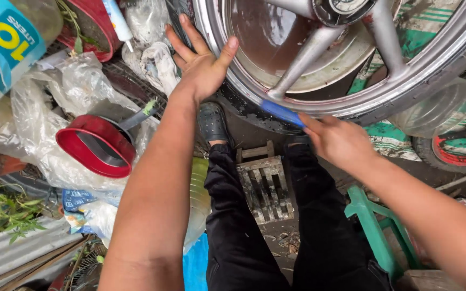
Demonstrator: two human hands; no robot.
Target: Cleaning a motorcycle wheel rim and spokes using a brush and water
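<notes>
Between the two hands stands a silver spoked motorcycle wheel [351,59], its black tyre [244,110] running along the lower rim. The left hand [200,62] lies open and flat against the tyre's edge, fingers spread, bracing it. The right hand [338,140] is closed around a blue-handled tool [281,112] whose tip sits at the line where tyre meets rim. The work in hand looks like prying at the tyre's edge along the rim; any further move would call for firm pressure from the bracing palm and a steady lever angle, so the tool does not slip off the wet metal.

Below the hands, the person's legs in black trousers [238,226] straddle a small weathered wooden pallet [265,186] on muddy ground, one black shoe [211,124] under the left wrist. Left of the left arm lie crumpled clear plastic sheets [39,118], a red oval ring [95,145] and a large blue-labelled water jug [6,37]. Under the right forearm stands a green plastic stool [376,231]; beyond the right hand rests a clear plastic container [438,108] and another red-rimmed wheel [454,153].
</notes>
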